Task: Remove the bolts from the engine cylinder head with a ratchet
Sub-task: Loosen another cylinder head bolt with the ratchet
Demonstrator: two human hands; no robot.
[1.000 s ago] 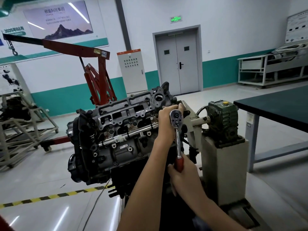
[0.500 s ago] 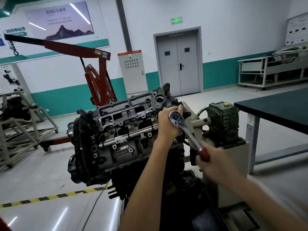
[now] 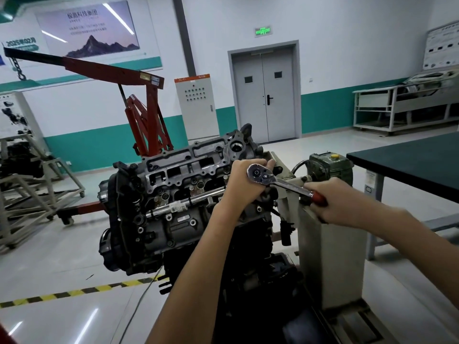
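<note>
The grey engine cylinder head (image 3: 188, 170) sits tilted on a stand, with several bolts visible along its rim. A chrome ratchet (image 3: 280, 182) with a red handle lies across its right end, handle pointing right and slightly down. My left hand (image 3: 242, 181) curls around the ratchet's head and the socket beneath it, which is hidden. My right hand (image 3: 332, 202) grips the red handle. The bolt under the ratchet head cannot be seen.
A green gearbox (image 3: 330, 167) on a grey pedestal (image 3: 330, 256) stands just right of the engine. A dark-topped table (image 3: 409, 160) is at the right. A red engine hoist (image 3: 146, 120) stands behind, and a grey frame stand (image 3: 29, 194) at the left.
My right hand has swung the ratchet handle counterclockwise, from pointing straight down to pointing right. My left hand has stayed on the ratchet head.
</note>
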